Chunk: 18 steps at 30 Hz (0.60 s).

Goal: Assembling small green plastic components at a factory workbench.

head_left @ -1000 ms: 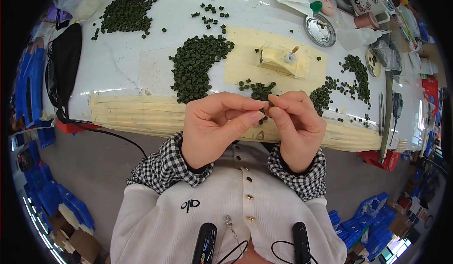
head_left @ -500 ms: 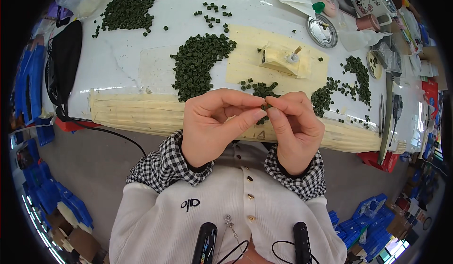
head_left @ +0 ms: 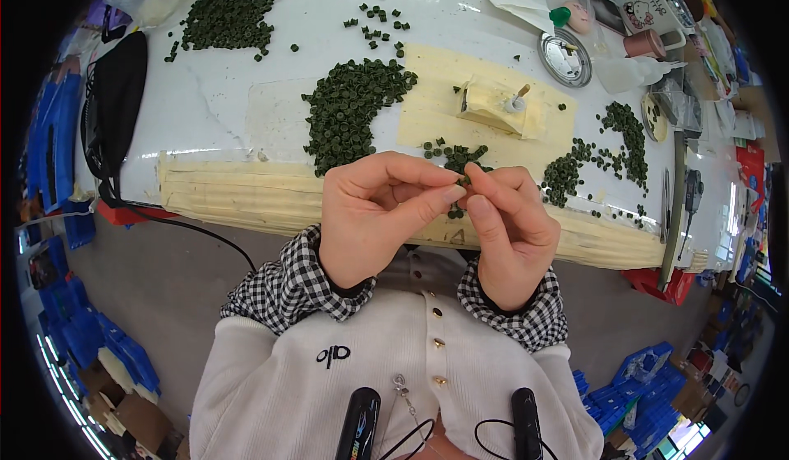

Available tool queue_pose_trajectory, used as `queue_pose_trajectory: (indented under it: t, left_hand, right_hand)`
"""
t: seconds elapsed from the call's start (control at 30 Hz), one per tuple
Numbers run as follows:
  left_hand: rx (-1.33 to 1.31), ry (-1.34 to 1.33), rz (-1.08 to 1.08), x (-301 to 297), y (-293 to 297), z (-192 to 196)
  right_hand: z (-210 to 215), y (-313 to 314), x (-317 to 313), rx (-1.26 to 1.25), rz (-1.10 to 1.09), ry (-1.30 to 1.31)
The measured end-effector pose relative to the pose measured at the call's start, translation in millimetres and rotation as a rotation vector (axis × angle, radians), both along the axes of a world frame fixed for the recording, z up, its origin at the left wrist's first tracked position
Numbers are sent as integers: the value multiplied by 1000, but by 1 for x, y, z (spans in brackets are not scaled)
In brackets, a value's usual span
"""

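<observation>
Just over the table's near edge, my left hand (head_left: 362, 218) pinches a small dark green plastic part (head_left: 463, 181) between thumb and forefinger. My right hand (head_left: 518, 234) is right beside it, its forefinger tip close to the part and its thumb parted from that finger. Whether the right forefinger touches the part is hard to make out. Beyond the fingertips lies a small cluster of the same green parts (head_left: 464, 158). A large heap of them (head_left: 349, 115) is farther off to the left, and a smaller pile (head_left: 563, 179) is to the right.
A block wrapped in tan tape (head_left: 493, 108) with a short upright peg stands on taped paper. More green parts (head_left: 230, 16) cover the far left. A round metal lid (head_left: 565, 56), a mug (head_left: 649, 8) and tweezers (head_left: 666, 201) are at the right. Tape covers the table's front edge (head_left: 230, 189).
My right thumb and forefinger have moved apart, and the thumb has dropped back from the green part. The left hand keeps its pinch. The whole view has shifted slightly.
</observation>
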<state>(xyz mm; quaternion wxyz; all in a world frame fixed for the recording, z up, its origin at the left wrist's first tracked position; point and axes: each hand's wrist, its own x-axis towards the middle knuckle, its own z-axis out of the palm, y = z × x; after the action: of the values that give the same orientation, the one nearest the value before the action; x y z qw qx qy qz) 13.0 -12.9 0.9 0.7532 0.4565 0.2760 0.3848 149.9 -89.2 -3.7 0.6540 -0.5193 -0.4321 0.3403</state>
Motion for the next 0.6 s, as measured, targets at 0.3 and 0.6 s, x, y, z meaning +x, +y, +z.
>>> queue_pose_trajectory:
  t: [0.3, 0.6]
  left_hand:
    - [-76, -106, -10, 0, 3, -2]
    - [283, 84, 37, -4, 7, -5]
  right_hand:
    - [3, -2, 5, 13, 63, -169]
    - [5, -3, 5, 2, 37, -243]
